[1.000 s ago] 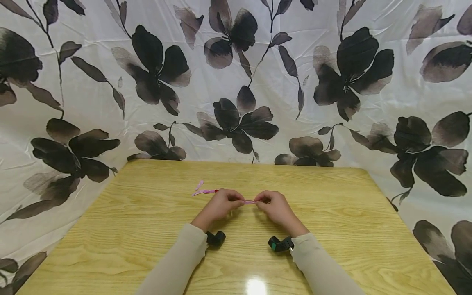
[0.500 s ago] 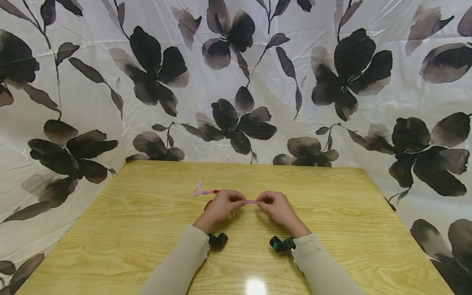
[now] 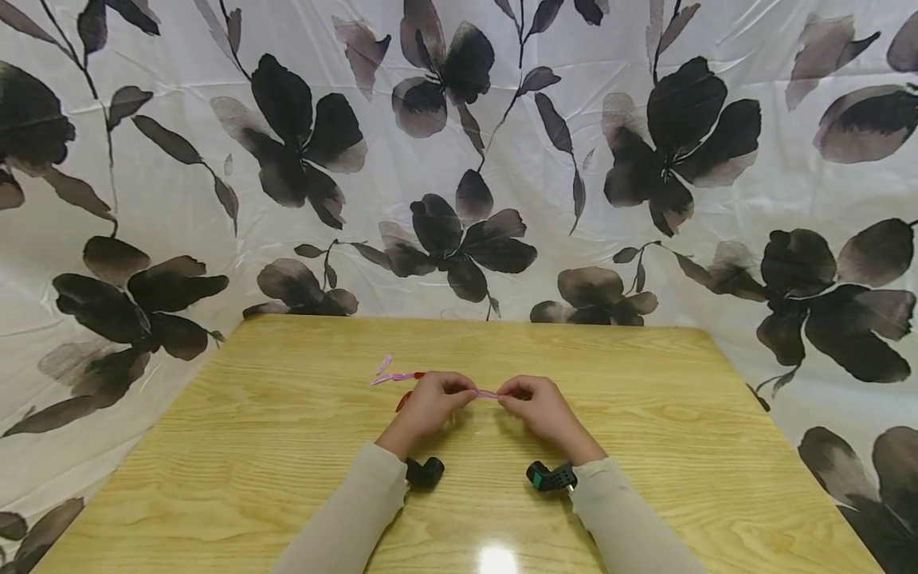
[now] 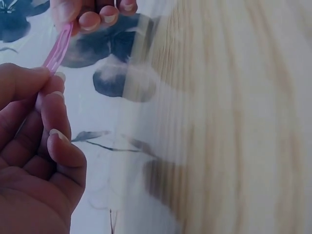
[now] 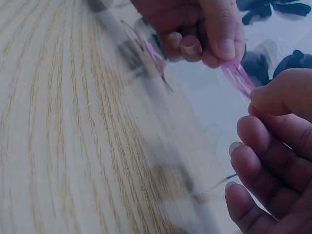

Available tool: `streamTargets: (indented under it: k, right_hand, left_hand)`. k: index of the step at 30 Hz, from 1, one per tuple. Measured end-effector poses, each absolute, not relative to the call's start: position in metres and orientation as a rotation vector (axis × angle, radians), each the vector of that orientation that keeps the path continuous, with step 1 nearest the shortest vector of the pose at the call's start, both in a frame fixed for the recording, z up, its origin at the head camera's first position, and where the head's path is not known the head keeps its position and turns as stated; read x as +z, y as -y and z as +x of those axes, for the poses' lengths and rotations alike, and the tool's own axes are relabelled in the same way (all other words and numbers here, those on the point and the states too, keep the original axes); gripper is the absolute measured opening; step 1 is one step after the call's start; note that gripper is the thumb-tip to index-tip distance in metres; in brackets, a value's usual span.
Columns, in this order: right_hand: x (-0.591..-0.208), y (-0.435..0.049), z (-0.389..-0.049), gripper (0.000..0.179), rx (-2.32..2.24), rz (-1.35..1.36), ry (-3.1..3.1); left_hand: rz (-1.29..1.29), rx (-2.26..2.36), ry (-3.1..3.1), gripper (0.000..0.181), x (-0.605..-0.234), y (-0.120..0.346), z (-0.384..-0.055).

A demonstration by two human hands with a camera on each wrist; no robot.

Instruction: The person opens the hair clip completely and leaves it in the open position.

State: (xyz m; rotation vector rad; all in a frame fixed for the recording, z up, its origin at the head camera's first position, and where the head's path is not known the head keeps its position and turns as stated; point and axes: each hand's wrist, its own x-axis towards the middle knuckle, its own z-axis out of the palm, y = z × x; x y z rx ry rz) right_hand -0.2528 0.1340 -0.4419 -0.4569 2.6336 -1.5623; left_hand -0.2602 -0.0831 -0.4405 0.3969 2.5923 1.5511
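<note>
A pink snap hair clip (image 3: 488,394) is held level between both hands above the table. My left hand (image 3: 435,399) pinches one end with thumb and forefinger, and my right hand (image 3: 534,401) pinches the other. In the right wrist view the clip (image 5: 237,78) shows a slotted, narrow frame. The left wrist view has the same clip (image 4: 58,48) slanting between the fingertips, its ends covered by them. Beyond my left hand lie a loose pink clip (image 3: 385,363) and a row of pink clips (image 3: 392,377) ending in a red clip (image 3: 419,375).
Another red clip (image 3: 403,401) lies beside my left wrist, partly hidden by it. The wooden table (image 3: 645,478) reaches back to a floral cloth (image 3: 574,183) hanging behind it. Black wrist cameras sit under both sleeves.
My left hand has shifted slightly right, uncovering the red clip beside its wrist. Both hands keep their pinch on the pink clip, which stays in nearly the same place.
</note>
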Motion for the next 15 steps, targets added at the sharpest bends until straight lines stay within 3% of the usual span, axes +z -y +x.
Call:
streamTargets:
  k: [15]
  right_hand:
    - [-0.4430,-0.1344,-0.2504,0.018,-1.557,-0.452,-2.650]
  left_hand:
    - [0.437,1.602,-2.580,0.013,-0.4399,0.0824,-0.2579]
